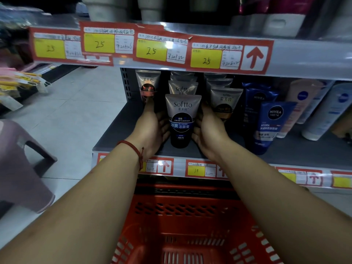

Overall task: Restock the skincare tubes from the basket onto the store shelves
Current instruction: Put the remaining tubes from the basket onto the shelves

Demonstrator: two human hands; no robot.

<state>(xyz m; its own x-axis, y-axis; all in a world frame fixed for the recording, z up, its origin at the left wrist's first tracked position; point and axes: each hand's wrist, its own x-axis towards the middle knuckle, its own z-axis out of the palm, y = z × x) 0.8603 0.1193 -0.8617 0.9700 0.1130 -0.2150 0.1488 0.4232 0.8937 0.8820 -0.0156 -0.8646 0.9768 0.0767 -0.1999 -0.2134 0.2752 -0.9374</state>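
Head view: left hand [152, 128], right hand [210, 130] flank Softto tube [182, 119], fingers loose; contact unclear.

Shop: price tags [151, 50], stocked shelf [285, 147], basket [190, 235].

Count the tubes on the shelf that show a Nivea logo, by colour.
Blue tubes: 2
Pink tube: 1
White tube: 1
Total: 4
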